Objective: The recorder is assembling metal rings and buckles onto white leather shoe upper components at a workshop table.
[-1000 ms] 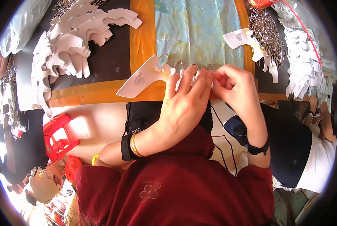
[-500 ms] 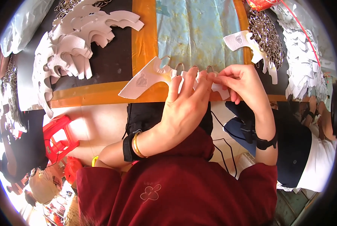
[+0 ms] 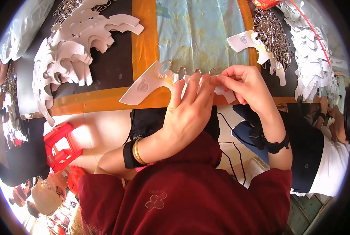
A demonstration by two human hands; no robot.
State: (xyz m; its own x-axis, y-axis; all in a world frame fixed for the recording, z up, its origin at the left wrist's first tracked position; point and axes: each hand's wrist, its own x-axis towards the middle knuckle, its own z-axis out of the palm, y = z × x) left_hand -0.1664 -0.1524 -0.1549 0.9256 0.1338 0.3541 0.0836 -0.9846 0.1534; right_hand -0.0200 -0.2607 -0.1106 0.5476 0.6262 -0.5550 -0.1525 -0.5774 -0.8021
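A curved white piece with a small grey print lies at the near edge of the table, its far side cut into tabs. Several metal wire loops stand up from those tabs in a row. My left hand holds the piece down, palm downward, with the fingertips pressed over the tabs; its thumb is hidden. At the right end of the row my right hand pinches, thumb against forefinger, close to the last loop and the left fingertips. What lies inside that pinch is too small to see, and part of the piece is covered by both hands.
Stacked white pieces lie at the left. Toward the right are another white piece, a heap of metal loops and overlapping white pieces. Orange tape borders the table. A red stool stands at the lower left.
The whole scene has shifted slightly left in view. Both hands keep nearly the same places on the white piece, the right fingers still pinched at its right end.
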